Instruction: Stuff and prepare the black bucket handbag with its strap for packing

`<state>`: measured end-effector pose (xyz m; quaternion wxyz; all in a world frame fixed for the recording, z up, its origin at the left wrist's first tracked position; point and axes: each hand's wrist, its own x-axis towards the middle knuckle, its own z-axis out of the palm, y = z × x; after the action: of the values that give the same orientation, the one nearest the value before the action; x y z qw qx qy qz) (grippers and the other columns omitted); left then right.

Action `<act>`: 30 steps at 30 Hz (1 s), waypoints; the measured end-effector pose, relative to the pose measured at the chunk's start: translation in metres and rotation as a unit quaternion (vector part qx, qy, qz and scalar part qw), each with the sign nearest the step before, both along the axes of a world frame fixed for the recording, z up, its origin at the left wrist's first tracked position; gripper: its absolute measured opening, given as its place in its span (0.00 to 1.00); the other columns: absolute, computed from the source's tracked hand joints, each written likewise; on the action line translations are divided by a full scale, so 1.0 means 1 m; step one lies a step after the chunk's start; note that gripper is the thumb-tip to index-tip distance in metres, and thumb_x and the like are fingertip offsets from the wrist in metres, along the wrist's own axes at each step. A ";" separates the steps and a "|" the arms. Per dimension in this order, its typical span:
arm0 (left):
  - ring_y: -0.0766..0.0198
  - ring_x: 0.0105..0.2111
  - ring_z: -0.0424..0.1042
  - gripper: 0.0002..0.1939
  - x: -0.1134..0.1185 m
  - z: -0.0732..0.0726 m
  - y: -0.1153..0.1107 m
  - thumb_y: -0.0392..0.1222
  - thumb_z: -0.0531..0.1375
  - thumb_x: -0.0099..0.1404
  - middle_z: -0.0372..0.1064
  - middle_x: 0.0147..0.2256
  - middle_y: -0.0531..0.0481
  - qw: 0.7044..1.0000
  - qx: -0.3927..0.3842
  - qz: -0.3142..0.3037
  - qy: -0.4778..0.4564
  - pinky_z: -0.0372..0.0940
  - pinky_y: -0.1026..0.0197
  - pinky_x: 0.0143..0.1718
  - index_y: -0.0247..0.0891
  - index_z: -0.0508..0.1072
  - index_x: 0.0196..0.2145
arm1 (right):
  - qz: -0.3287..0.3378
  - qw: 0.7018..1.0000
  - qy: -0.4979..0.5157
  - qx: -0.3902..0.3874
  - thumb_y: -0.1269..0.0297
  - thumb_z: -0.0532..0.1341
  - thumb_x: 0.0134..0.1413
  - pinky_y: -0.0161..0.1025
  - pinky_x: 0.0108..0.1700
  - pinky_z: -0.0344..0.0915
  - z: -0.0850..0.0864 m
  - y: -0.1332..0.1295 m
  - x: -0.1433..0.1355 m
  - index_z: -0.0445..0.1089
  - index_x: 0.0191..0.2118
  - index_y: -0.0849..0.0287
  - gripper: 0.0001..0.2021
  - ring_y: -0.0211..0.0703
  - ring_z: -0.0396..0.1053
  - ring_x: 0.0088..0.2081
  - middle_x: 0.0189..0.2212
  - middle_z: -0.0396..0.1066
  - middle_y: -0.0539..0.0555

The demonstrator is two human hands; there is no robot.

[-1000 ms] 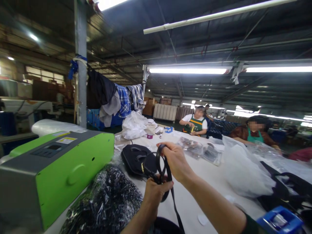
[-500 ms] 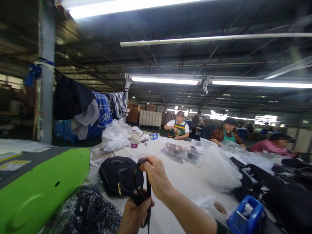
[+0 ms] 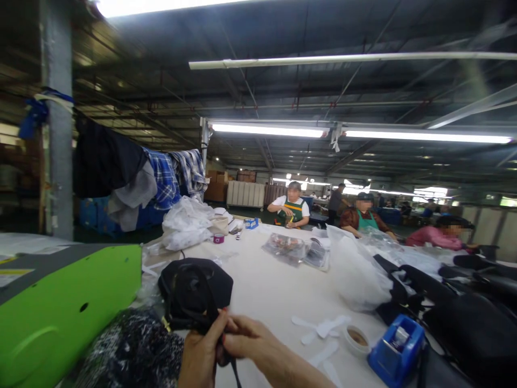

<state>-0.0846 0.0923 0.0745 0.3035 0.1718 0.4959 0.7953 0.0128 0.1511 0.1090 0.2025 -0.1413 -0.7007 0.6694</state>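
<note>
A black bag [image 3: 220, 280] with a gold-coloured metal fitting at its lower left lies on the pale table in front of me. A long black strap [image 3: 207, 291] runs over the bag and down to my hands, its thin end hanging below them. My left hand [image 3: 202, 345] is closed round the strap at the bag's near side. Right beside it, my right hand [image 3: 250, 337] pinches the same strap, fingertips meeting those of the left. The part of the strap inside the fingers is hidden.
On the right stand a blue tape dispenser [image 3: 398, 350], a tape roll [image 3: 356, 340] and white paper strips [image 3: 323, 327]. A green machine [image 3: 81, 302] is at the left, black-and-white plastic wrapping [image 3: 133, 350] beside it. White plastic bags [image 3: 353, 275] and black bags [image 3: 464, 328] lie further right. Co-workers sit across.
My right hand has come down from the raised strap loop to meet my left hand. The loop is lowered over the bag. The view has shifted slightly right.
</note>
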 end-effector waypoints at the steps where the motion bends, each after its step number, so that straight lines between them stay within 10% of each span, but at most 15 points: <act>1: 0.73 0.13 0.51 0.22 -0.001 0.001 -0.001 0.55 0.69 0.38 0.55 0.11 0.58 1.000 0.009 0.006 -0.003 0.47 0.69 0.13 0.33 0.70 0.18 | 0.038 0.999 -0.024 -0.016 0.59 0.64 0.37 0.35 0.34 0.62 -0.011 0.001 0.004 0.74 0.41 0.59 0.20 0.37 0.63 0.29 0.26 0.67 0.49; 8: 0.76 0.11 0.51 0.19 0.001 0.015 -0.011 0.50 0.69 0.43 0.64 0.15 0.55 0.996 0.083 0.020 -0.022 0.47 0.72 0.11 0.33 0.66 0.19 | -0.054 0.994 -0.091 -0.019 0.72 0.61 0.37 0.32 0.28 0.54 -0.041 0.007 0.042 0.76 0.32 0.61 0.11 0.34 0.58 0.23 0.19 0.64 0.45; 20: 0.76 0.12 0.52 0.15 -0.010 0.018 -0.021 0.44 0.68 0.45 0.66 0.16 0.56 0.996 0.079 0.032 0.000 0.50 0.73 0.11 0.34 0.66 0.21 | -0.292 0.945 -0.081 -0.124 0.56 0.65 0.41 0.35 0.27 0.53 -0.116 -0.007 0.149 0.74 0.28 0.60 0.12 0.35 0.57 0.22 0.17 0.61 0.46; 30: 0.74 0.11 0.53 0.13 -0.020 0.025 -0.022 0.40 0.67 0.42 0.67 0.15 0.55 0.995 0.065 0.078 0.014 0.51 0.72 0.11 0.34 0.66 0.21 | -0.329 0.921 0.056 -0.202 0.63 0.70 0.35 0.34 0.31 0.57 -0.068 -0.026 0.149 0.74 0.30 0.57 0.11 0.36 0.60 0.27 0.24 0.68 0.48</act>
<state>-0.1046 0.0698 0.0991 0.2219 0.1633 0.4595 0.8444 0.1614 0.1249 0.0414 0.4180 -0.3641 -0.4518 0.6990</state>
